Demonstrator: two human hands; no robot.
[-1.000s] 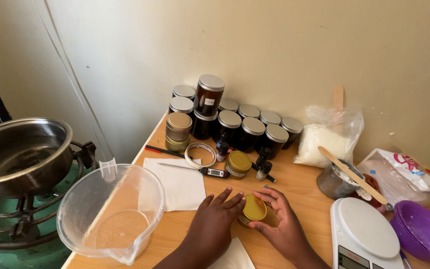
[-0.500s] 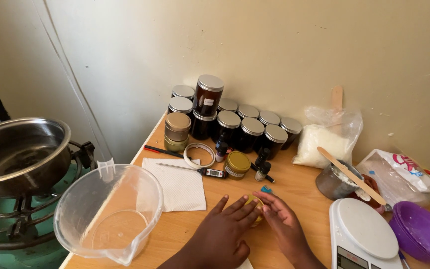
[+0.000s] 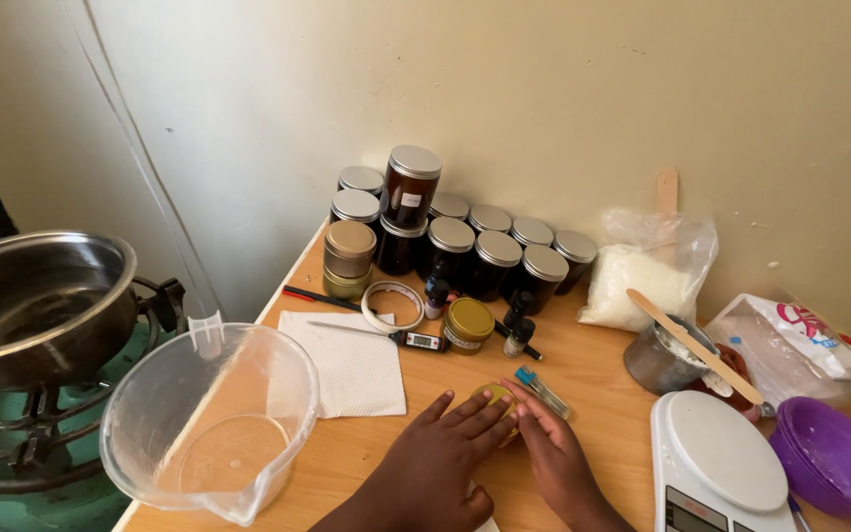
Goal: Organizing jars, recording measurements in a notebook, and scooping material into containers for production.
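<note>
Wooden tabletop against a cream wall, both hands down on one small yellow tin.

Left hand lies flat with fingers spread over the small yellow tin, right hand cups it from the side, fingers together; the tin sits on the table just in front of the gold-lidded jar, mostly hidden. Pressing evenly and keeping the tin level looks like the way to do this well, I'd say. Behind, dark jars with silver lids stand closed, contents unseen. Clear plastic jug at the left looks empty; steel pot on the burner holds a little liquid. Plastic bag holds white flakes; small metal cup has white residue and a wooden stick across it. Purple bowl beside the white scale.
</note>
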